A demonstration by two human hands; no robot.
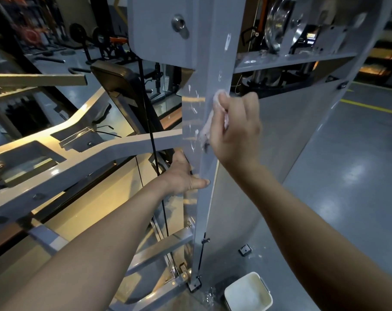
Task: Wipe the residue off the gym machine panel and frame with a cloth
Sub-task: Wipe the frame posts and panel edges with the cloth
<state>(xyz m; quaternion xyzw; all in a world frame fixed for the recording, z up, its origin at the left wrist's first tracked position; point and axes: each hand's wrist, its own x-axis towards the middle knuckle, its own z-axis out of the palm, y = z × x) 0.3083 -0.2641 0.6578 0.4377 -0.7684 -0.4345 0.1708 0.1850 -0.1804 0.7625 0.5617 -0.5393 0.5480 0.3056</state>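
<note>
The right hand [235, 131] is curled tight around a white cloth [207, 127], pressing it against the smeared grey frame [204, 209]. Lower down, the left hand [181, 176] grips the same frame, its thumb lying across the front. A white tub [246, 292] sits on the floor.

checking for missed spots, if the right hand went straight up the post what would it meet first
Likely the faint white smear just above the cloth in the right hand, on the grey post; a bigger streak sits higher.
</note>
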